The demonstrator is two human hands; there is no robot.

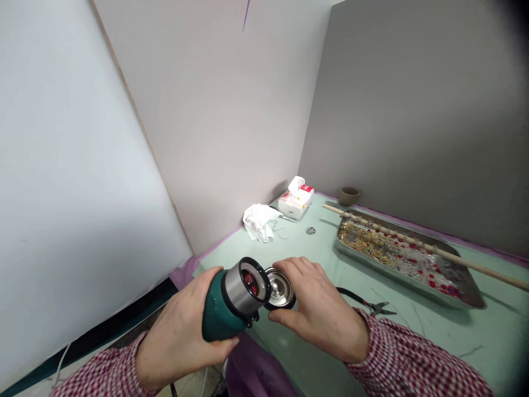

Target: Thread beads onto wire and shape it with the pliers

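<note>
My left hand (185, 325) is wrapped round a green thermos (219, 309) with a steel neck and a black rim. It is tilted so that its mouth faces me and to the right, and dark red pieces show inside. In my right hand (318, 298) is the thermos lid (279, 289), its round steel underside turned towards the thermos. The lid is right beside the mouth, off the opening; whether the two rims touch I cannot tell.
Pliers (378, 307) lie right of my right hand. A metal tray (413, 281) of gold, clear and red beads has a wooden stick (450, 256) across it. Further back are a crumpled tissue (259, 221), a tissue pack (295, 203) and a brown cup (348, 195). Walls enclose the table.
</note>
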